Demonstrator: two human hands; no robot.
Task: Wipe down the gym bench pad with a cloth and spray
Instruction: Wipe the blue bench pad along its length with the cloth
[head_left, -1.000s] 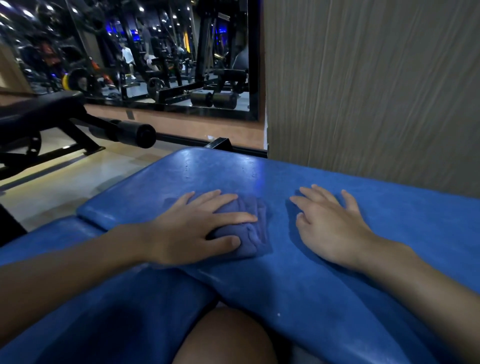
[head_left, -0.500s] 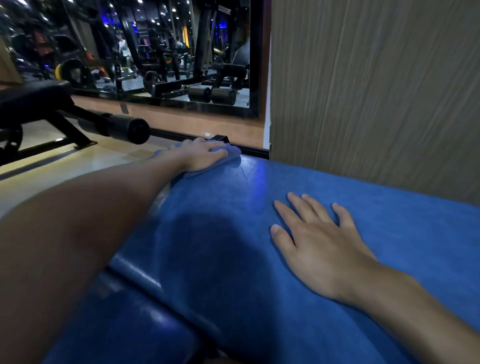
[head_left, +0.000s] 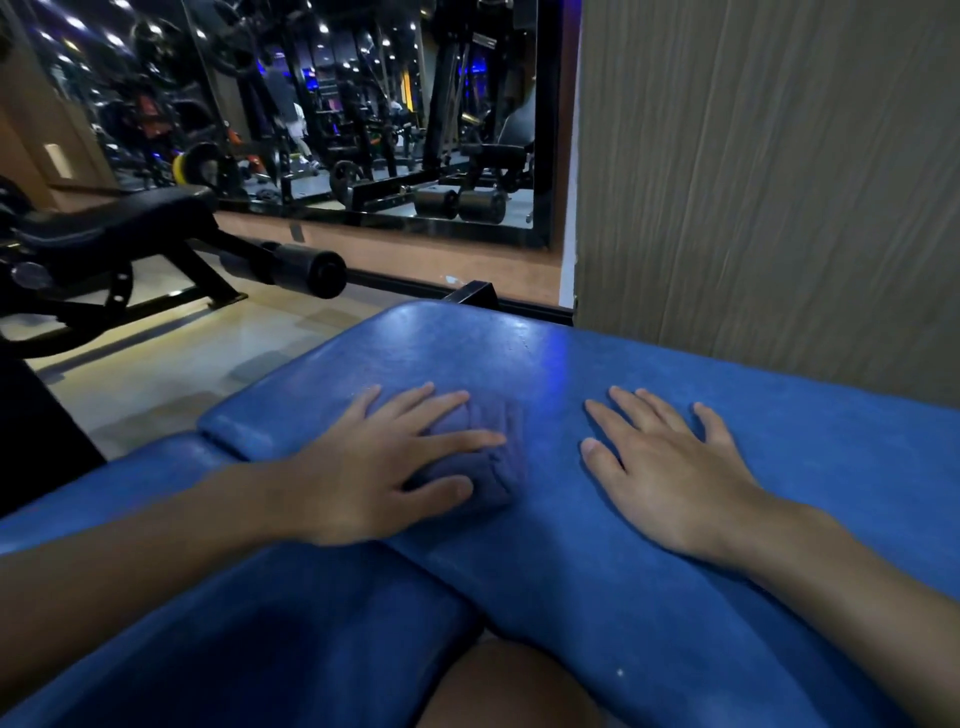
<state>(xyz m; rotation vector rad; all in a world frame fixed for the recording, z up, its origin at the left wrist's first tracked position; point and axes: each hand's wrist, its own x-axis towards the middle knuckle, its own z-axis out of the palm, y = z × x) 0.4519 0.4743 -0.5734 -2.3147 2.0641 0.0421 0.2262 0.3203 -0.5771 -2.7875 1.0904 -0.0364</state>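
Bench pad (head_left: 597, 571): blue, scuffed, beside ribbed wall (head_left: 779, 182). Left hand (head_left: 374, 467) flat, pressing cloth (head_left: 488, 457). Right hand (head_left: 670, 483) splayed on pad. Mirror (head_left: 337, 114) behind.

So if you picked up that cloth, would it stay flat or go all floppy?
Probably floppy: the purple cloth is bunched into soft folds under the left hand. It likely slides easily, since the blue bench pad looks smooth and shiny. Probably light too, being just a small wad of fabric.
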